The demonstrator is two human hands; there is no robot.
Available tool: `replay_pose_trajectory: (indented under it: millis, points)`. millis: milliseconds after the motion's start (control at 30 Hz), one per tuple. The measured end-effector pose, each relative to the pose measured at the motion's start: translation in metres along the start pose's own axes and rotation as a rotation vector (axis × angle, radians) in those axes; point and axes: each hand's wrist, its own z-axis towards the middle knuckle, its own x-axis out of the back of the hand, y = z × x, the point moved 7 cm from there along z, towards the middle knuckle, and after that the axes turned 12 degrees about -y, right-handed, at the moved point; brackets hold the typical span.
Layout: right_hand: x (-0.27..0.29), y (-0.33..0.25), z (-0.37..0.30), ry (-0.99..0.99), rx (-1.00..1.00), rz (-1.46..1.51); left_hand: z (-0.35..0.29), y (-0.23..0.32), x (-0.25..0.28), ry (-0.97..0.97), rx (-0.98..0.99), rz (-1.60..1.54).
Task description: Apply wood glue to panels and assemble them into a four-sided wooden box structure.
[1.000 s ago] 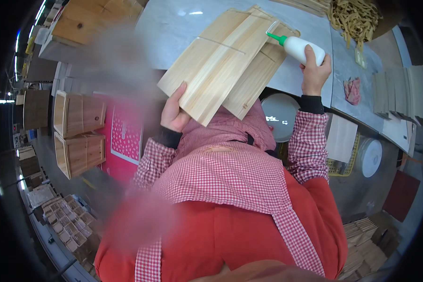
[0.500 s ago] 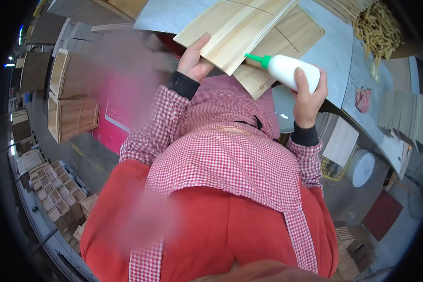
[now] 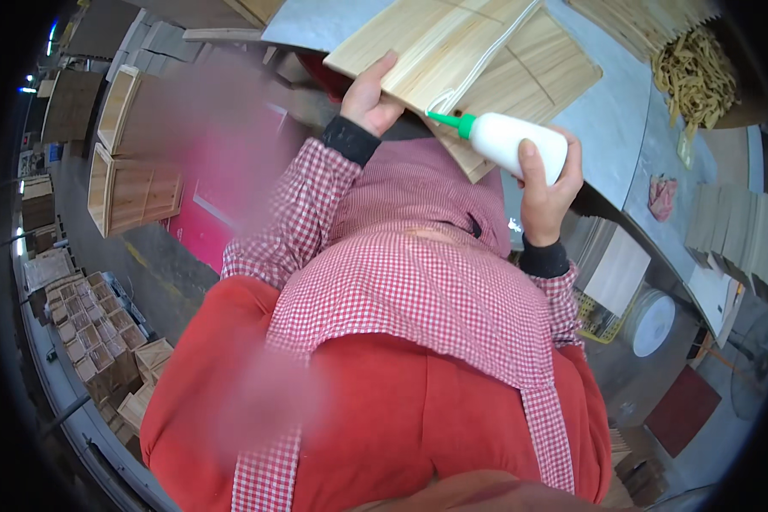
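My left hand (image 3: 372,101) grips the near left edge of a pale wooden board (image 3: 414,51), thumb on top. White glue (image 3: 497,53) runs in lines along the board's right edge and curls at its near corner. In my right hand (image 3: 549,183) is a white glue bottle (image 3: 514,143), lying nearly level. Its green nozzle (image 3: 445,119) points left, with the tip at that near corner. Partly beneath the first board lies a second wooden board (image 3: 548,64) with a dark groove across it.
A grey-topped table (image 3: 616,136) carries the boards. Toward its right lie a heap of tan strips (image 3: 696,72), a crumpled pink cloth (image 3: 662,197) and stacked grey panels (image 3: 730,213). A white bucket (image 3: 650,322) stands below the table. Wooden crates (image 3: 128,189) stand on the left.
The glue bottle has shifted left and slightly down, its nozzle now at the board's near corner. A loop of glue shows there. My left hand and the board have moved slightly right in view.
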Motion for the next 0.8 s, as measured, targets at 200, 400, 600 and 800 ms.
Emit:
replay_pose_trajectory:
  millis: [200, 400, 600, 800]
  points:
    - [0.045, -0.011, -0.008, 0.256, 0.099, 0.294, -0.047, 0.02, -0.025, -0.121, 0.052, 0.12]
    - [0.116, -0.053, -0.033, 0.638, 0.28, 0.411, -0.045, 0.008, -0.156, -0.34, 0.127, 0.143]
    - [0.15, -0.052, -0.047, 0.707, 0.286, 0.316, 0.099, -0.042, -0.358, -0.729, 0.111, 0.169]
    - [0.149, -0.021, -0.047, 0.716, 0.133, 0.284, 0.203, -0.083, -0.421, -0.628, 0.307, 0.088]
